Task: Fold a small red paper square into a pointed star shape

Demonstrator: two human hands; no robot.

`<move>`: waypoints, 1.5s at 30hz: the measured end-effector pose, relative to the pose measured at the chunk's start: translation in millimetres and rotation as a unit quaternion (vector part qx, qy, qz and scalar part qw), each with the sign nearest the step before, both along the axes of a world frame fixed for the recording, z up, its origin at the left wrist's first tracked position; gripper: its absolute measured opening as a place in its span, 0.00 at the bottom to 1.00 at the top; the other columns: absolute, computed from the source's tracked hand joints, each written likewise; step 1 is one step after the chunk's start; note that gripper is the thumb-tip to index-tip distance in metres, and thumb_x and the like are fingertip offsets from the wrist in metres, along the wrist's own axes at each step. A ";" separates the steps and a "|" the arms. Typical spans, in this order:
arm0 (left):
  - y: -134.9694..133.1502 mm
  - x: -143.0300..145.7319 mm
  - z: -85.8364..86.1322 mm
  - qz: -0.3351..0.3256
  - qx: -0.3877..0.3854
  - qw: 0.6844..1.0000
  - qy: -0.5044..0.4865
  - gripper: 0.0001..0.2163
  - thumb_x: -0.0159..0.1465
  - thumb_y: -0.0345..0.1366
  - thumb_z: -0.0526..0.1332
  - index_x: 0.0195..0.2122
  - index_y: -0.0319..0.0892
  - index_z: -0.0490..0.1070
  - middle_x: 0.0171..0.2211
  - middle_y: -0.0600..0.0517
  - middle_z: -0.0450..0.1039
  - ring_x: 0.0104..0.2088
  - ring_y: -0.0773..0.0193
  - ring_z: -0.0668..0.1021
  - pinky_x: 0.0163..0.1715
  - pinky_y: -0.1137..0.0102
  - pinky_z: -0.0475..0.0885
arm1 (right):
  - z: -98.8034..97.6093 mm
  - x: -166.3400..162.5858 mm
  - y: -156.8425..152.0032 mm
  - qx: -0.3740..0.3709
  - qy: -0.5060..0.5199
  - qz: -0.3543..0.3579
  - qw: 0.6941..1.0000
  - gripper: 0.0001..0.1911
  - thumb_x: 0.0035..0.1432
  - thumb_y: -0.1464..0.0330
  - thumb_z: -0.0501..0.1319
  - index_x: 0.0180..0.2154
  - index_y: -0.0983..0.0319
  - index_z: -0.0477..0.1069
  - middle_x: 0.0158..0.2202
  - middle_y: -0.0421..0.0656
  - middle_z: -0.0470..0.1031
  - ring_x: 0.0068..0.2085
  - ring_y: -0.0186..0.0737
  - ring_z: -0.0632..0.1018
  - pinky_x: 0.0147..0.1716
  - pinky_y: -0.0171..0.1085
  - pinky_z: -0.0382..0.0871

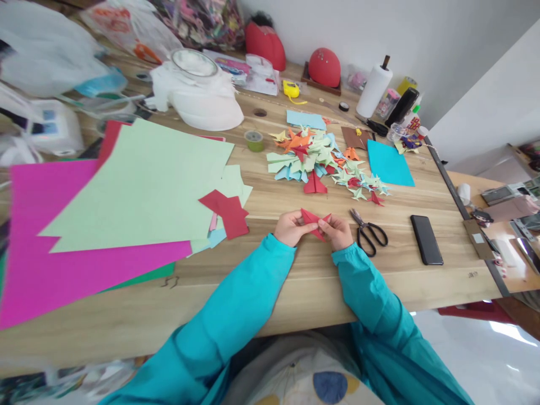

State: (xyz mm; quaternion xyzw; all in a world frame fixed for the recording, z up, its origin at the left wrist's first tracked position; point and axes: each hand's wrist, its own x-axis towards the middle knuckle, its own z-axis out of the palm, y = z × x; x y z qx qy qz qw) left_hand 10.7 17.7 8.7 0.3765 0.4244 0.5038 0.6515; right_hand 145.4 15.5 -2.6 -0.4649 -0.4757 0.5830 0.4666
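Nearest the camera, at 6 o'clock, is the patterned front of a garment point(295, 385) with a dark blue spot, between two teal sleeves: the left sleeve point(242, 295) comes in from 7 o'clock, the right sleeve point(373, 289) from 5 o'clock. They lead to bare hands brought close together above the wooden table point(270, 315). Left hand point(290, 226) and right hand point(337, 231) both pinch one small piece of folded red paper point(311, 217), thumbs on top with their tips near each other; pointed corners show beyond the fingers, while the gripped parts are hidden.

Taking that paper as the dial's centre, black-handled scissors point(373, 232) lie at 3 o'clock, just beside the right hand, blades spread slightly. Farther along the same direction is a dark phone point(427, 239). At 12 o'clock sits a red folded shape point(315, 183), against the near edge of a heap of folded paper pieces point(301, 143) in green, orange, blue and red. A bright blue sheet point(390, 163) lies at 2 o'clock. At 9 o'clock, red paper pieces point(236, 216) overlap the edge of large pale green sheets point(147, 185), which rest over a magenta sheet point(42, 225). Between 10 and 11 o'clock stands a roll of tape point(254, 142).
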 end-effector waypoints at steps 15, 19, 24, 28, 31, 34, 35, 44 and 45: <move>3.1 -1.2 -5.7 -0.046 -0.026 0.995 -0.081 0.14 0.36 0.33 0.70 0.26 0.35 0.74 0.22 0.49 0.75 0.24 0.61 0.77 0.33 0.62 0.72 | -3.5 0.8 0.8 -0.050 0.096 0.021 0.994 0.14 0.40 0.60 0.65 0.18 0.64 0.68 0.16 0.38 0.69 0.17 0.29 0.67 0.17 0.31 0.60; 2.6 1.3 -2.5 -0.002 -0.054 0.989 -0.136 0.15 0.37 0.33 0.70 0.28 0.36 0.73 0.24 0.49 0.75 0.25 0.62 0.76 0.31 0.63 0.72 | -1.4 -1.7 0.9 -0.057 0.111 -0.011 0.992 0.14 0.40 0.59 0.64 0.19 0.63 0.68 0.17 0.39 0.71 0.17 0.30 0.68 0.18 0.32 0.63; 3.7 1.6 -3.2 0.035 -0.063 0.987 -0.145 0.15 0.37 0.34 0.70 0.27 0.36 0.72 0.24 0.51 0.75 0.24 0.64 0.76 0.28 0.68 0.72 | 0.4 -1.3 0.8 -0.054 0.112 -0.004 0.992 0.12 0.40 0.61 0.65 0.22 0.64 0.70 0.19 0.40 0.73 0.19 0.32 0.71 0.20 0.33 0.65; 4.7 0.4 -8.6 0.035 -0.032 0.996 -0.080 0.17 0.38 0.36 0.70 0.30 0.36 0.73 0.23 0.52 0.75 0.23 0.65 0.75 0.26 0.69 0.71 | 3.0 -1.0 1.2 -0.067 0.123 0.002 0.990 0.12 0.40 0.61 0.65 0.23 0.64 0.70 0.18 0.40 0.73 0.19 0.32 0.72 0.21 0.32 0.65; 4.0 -0.2 -9.4 -0.001 -0.006 1.000 -0.011 0.17 0.40 0.38 0.68 0.32 0.36 0.74 0.21 0.52 0.74 0.20 0.66 0.73 0.23 0.70 0.69 | 5.3 -2.3 0.9 -0.051 0.108 0.008 0.993 0.13 0.42 0.60 0.64 0.24 0.63 0.69 0.19 0.39 0.73 0.20 0.32 0.72 0.21 0.32 0.64; 2.1 -0.2 -5.7 -0.031 0.010 0.999 0.026 0.20 0.43 0.39 0.67 0.37 0.35 0.74 0.23 0.51 0.75 0.19 0.67 0.73 0.23 0.70 0.69 | 7.3 -3.9 -0.3 -0.020 0.062 0.018 0.998 0.13 0.41 0.60 0.65 0.23 0.64 0.68 0.18 0.38 0.72 0.20 0.31 0.71 0.21 0.32 0.64; 1.5 -0.2 -4.1 -0.033 0.011 0.999 0.026 0.22 0.43 0.39 0.67 0.39 0.35 0.73 0.25 0.50 0.75 0.20 0.67 0.73 0.23 0.69 0.70 | 7.8 -4.3 -0.7 -0.012 0.049 0.018 0.999 0.13 0.41 0.60 0.65 0.23 0.64 0.68 0.18 0.38 0.72 0.20 0.31 0.71 0.22 0.32 0.64; 3.6 -1.4 -4.3 0.013 -0.006 0.999 0.045 0.17 0.41 0.41 0.68 0.29 0.35 0.71 0.21 0.52 0.73 0.18 0.68 0.74 0.21 0.72 0.70 | 2.8 -0.1 3.7 0.009 0.036 -0.091 0.995 0.14 0.40 0.60 0.65 0.22 0.64 0.67 0.19 0.37 0.70 0.19 0.28 0.68 0.21 0.31 0.63; 4.3 -1.7 -5.4 0.018 0.001 0.998 0.057 0.16 0.42 0.41 0.67 0.28 0.35 0.71 0.20 0.53 0.72 0.17 0.69 0.73 0.20 0.73 0.69 | 2.5 0.4 4.0 0.001 0.041 -0.083 0.996 0.13 0.40 0.60 0.65 0.23 0.64 0.67 0.19 0.37 0.71 0.19 0.28 0.68 0.20 0.31 0.63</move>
